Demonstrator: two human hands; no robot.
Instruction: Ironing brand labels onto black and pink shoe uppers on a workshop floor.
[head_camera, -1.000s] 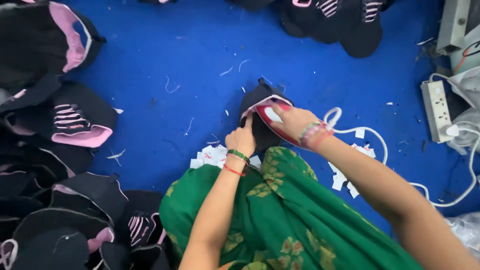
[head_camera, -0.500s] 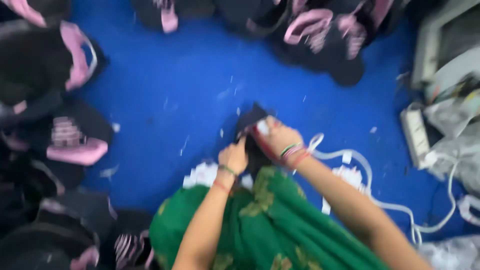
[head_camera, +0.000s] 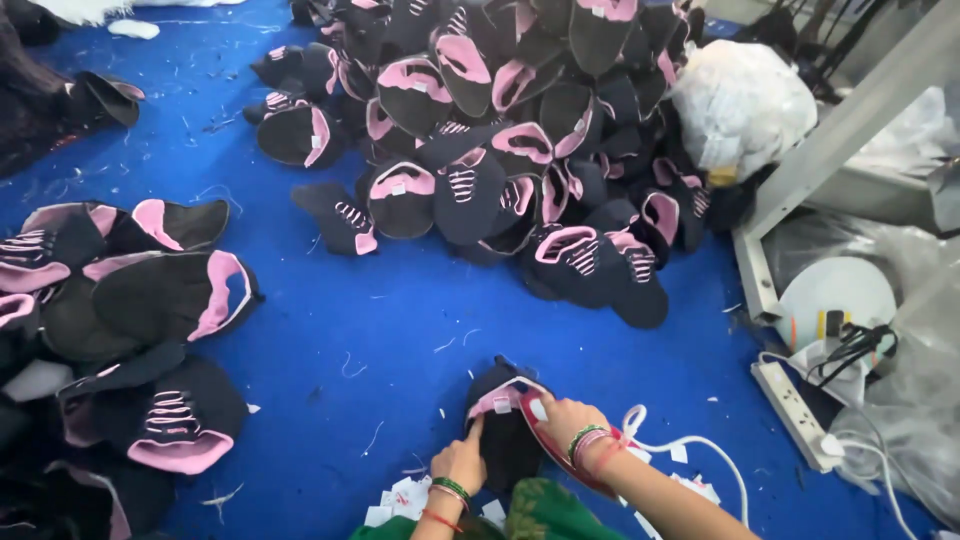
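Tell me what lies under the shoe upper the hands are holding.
The shoe upper lies on blue cloth. Left hand and right hand press on it. Its underside and anything beneath are hidden.

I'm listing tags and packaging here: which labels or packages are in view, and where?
Small white label: square, on the pink collar of the black shoe upper under the left hand and right hand.
Loose white labels: scattered on the blue floor.
White plastic bag: bulging, upper right.

Both forearms cut off by bottom edge; green garment (head_camera: 545, 515) mostly out of frame; pile's (head_camera: 520, 130) top cropped
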